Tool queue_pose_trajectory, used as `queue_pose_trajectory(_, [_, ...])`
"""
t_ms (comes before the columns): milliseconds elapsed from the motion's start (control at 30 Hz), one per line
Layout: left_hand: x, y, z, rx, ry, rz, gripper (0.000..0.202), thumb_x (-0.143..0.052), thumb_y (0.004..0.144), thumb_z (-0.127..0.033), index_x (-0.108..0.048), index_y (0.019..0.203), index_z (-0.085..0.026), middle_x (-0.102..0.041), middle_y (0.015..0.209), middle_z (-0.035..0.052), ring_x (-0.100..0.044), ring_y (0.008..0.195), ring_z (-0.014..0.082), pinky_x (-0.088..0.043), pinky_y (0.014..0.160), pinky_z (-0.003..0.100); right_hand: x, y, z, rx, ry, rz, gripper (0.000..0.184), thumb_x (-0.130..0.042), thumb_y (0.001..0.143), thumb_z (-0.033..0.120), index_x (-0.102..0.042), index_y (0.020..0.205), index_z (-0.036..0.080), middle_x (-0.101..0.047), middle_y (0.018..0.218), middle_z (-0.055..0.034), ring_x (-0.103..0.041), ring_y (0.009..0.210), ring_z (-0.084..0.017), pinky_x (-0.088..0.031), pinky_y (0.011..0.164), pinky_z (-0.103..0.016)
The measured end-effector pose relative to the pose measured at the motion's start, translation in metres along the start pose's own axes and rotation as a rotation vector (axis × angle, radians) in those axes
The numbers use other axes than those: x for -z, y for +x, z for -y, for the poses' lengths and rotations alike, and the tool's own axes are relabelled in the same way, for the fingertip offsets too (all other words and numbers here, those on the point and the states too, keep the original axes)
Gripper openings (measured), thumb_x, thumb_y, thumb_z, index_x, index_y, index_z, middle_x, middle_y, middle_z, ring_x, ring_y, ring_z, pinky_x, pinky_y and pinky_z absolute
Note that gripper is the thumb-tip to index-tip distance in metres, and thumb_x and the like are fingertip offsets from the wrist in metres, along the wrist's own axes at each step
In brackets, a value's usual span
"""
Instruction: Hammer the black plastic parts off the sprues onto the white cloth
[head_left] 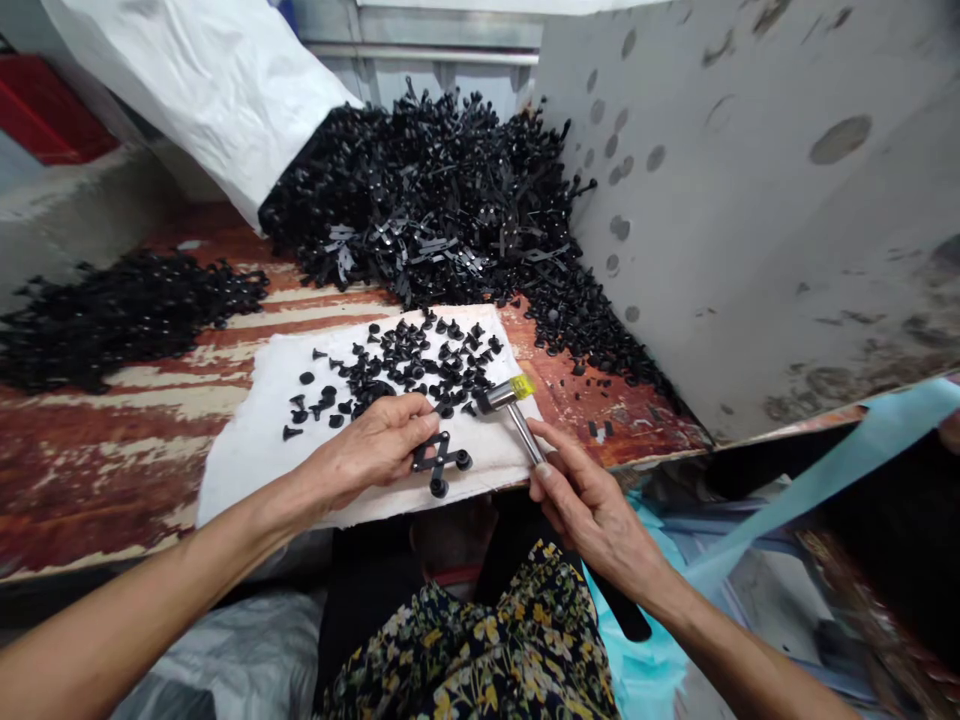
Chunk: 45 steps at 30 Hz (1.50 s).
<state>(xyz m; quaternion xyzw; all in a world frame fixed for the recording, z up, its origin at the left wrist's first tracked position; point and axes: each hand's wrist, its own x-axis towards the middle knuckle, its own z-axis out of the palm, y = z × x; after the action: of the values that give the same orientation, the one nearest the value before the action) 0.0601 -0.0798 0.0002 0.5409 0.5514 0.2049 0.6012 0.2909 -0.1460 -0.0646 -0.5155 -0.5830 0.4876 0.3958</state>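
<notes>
My left hand [379,445] rests on a white cloth [247,440], fingers closed on a black cross-shaped plastic part [441,462] with round ends. My right hand [581,500] grips the metal shaft of a small hammer [510,400] with a yellow-tipped head, which hovers just above and to the right of the cross-shaped part. Several small black stud-like pieces [409,365] lie scattered on the cloth just beyond my left hand.
A big heap of black plastic parts [442,200] spills from a white sack [202,90] at the back. A second black pile [112,315] lies at left on the worn red-painted table [112,450]. A grey spotted panel [750,200] stands at right. Blue strips [825,470] hang lower right.
</notes>
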Motion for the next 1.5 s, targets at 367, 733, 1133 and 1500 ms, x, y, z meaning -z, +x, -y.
queue_pose_trajectory(367, [-0.0005,0.0001,0.0003,0.003,0.037,-0.021,0.034,-0.059,0.079,-0.049,-0.045,0.071,-0.019,-0.045,0.057,-0.0077,-0.027,0.041,0.0021,-0.018,0.036,0.014,0.0003,-0.0007,-0.0001,-0.015,0.028,0.001,0.049,-0.044,0.098,0.033,-0.040,0.145,0.023,-0.052,0.074,0.0024,-0.037,0.047,-0.008,-0.027,0.039,-0.021])
queue_pose_trajectory(733, [-0.0026,0.0001,-0.0021,0.011,0.053,-0.029,0.037,-0.060,0.075,-0.052,-0.045,0.070,-0.019,-0.045,0.056,-0.0079,-0.026,0.041,0.0022,-0.016,0.036,0.014,0.0002,0.0001,0.0012,-0.041,0.083,0.013,0.051,-0.046,0.097,0.035,-0.039,0.145,0.022,-0.051,0.074,0.0032,-0.037,0.047,-0.008,-0.027,0.039,-0.021])
queue_pose_trajectory(1133, [-0.0043,0.0008,-0.0034,0.009,0.124,-0.096,0.036,-0.062,0.070,-0.051,-0.045,0.066,-0.019,-0.045,0.054,-0.0064,-0.026,0.041,0.0029,-0.017,0.036,0.015,-0.0004,-0.0010,0.0015,-0.045,0.095,0.015,0.050,-0.047,0.097,0.036,-0.040,0.145,0.024,-0.051,0.075,0.0030,-0.037,0.047,-0.008,-0.027,0.038,-0.021])
queue_pose_trajectory(1500, [-0.0032,0.0004,0.0003,0.003,0.052,-0.091,0.037,-0.061,0.074,-0.052,-0.044,0.067,-0.019,-0.045,0.055,-0.0069,-0.028,0.042,0.0034,-0.017,0.038,0.016,0.0000,0.0002,0.0024,-0.030,0.081,0.021,0.049,-0.045,0.097,0.034,-0.039,0.144,0.023,-0.051,0.075,0.0035,-0.037,0.047,-0.008,-0.028,0.039,-0.022])
